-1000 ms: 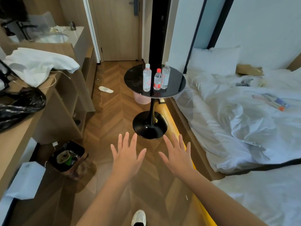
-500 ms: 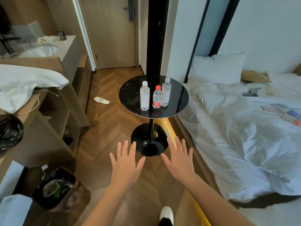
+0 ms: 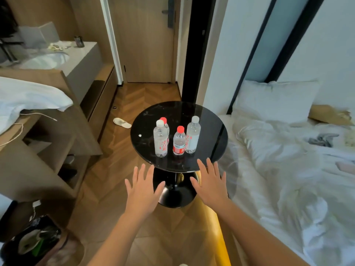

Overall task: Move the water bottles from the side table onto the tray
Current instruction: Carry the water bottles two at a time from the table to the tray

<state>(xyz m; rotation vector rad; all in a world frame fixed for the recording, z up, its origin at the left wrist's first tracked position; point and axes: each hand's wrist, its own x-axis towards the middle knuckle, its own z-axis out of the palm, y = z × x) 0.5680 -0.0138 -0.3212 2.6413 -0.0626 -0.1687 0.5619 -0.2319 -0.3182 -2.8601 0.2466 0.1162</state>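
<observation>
Several clear water bottles stand upright on a round black side table (image 3: 207, 116). A tall white-capped bottle (image 3: 160, 140) is at the left, with a red-capped bottle (image 3: 166, 125) partly hidden behind it. A short red-capped bottle (image 3: 179, 141) stands in the middle and a white-capped bottle (image 3: 192, 135) at the right. My left hand (image 3: 142, 191) hovers open, fingers spread, just short of the table's near edge. My right hand (image 3: 211, 182) is open too, its fingertips over the near rim. Neither hand touches a bottle. No tray is in view.
An unmade bed (image 3: 288, 160) with a white pillow (image 3: 274, 100) runs along the right. A wooden desk unit (image 3: 57, 131) with white cloth (image 3: 28, 96) stands left. A bin (image 3: 36, 240) sits at the bottom left. A slipper (image 3: 122, 122) lies on the floor before a door (image 3: 146, 45).
The view has closed in on the side table. Both hands, open throughout, now reach its near edge. A bottle behind the left one has come into sight.
</observation>
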